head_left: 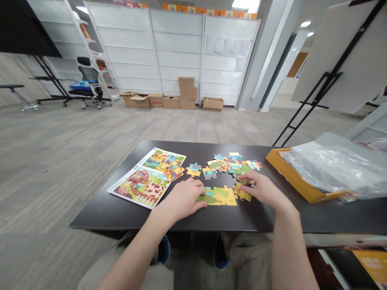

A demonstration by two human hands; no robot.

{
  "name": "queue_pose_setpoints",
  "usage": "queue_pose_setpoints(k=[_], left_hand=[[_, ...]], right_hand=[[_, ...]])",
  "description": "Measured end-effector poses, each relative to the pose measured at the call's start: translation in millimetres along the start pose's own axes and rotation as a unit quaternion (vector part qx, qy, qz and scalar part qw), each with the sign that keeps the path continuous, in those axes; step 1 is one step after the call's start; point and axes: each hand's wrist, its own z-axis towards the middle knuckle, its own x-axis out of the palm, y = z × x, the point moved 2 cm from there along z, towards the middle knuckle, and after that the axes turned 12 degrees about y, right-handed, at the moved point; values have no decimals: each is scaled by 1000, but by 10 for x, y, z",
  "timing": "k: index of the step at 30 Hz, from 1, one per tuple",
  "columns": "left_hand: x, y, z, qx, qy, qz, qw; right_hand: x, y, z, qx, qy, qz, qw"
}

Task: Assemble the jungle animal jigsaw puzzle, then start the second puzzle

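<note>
Main item: joined jigsaw section (220, 197), on bench (99, 213), front centre
L hand (184, 197): fingers (199, 188) down on section's left end, grip unclear
R hand (263, 188): fingers (246, 181) on loose pieces just right of section, grip unclear
Loose pieces (232, 167): behind section
Picture sheet (140, 187): left of section
Yellow box (290, 177): right of section, w/ plastic bag (332, 167) on it

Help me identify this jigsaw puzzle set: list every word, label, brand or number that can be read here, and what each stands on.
No text can be read: the small print at the top corner of the puzzle picture sheet, the papers on the white wall panels and the printing on the orange-and-black packaging are too small or blurred.
</note>
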Motion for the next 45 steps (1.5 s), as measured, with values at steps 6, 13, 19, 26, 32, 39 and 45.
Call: queue_pose_setpoints(k=[6,13,19,26,32,39,45], left_hand=[[-29,-32,6,-16,20,-5,1000],[-61,-99,139,-12,0,-4,1000],[27,-248,373,56,-23,-24,998],[88,-265,553,75,-6,-27,997],[100,-234,561,79,-18,-33,996],[104,-229,512,90,-19,-46,995],[111,-241,452,83,-23,-52,995]], right_hand=[[5,42,-92,11,12,-5,1000],[38,25,-212,84,42,4,996],[34,13,-341,89,0,-1,996],[41,-226,-459,56,-11,54,997],[-32,-320,-514,90,-24,44,995],[53,35,-343,0,10,17,1000],[-23,-229,-465,18,31,15,999]])
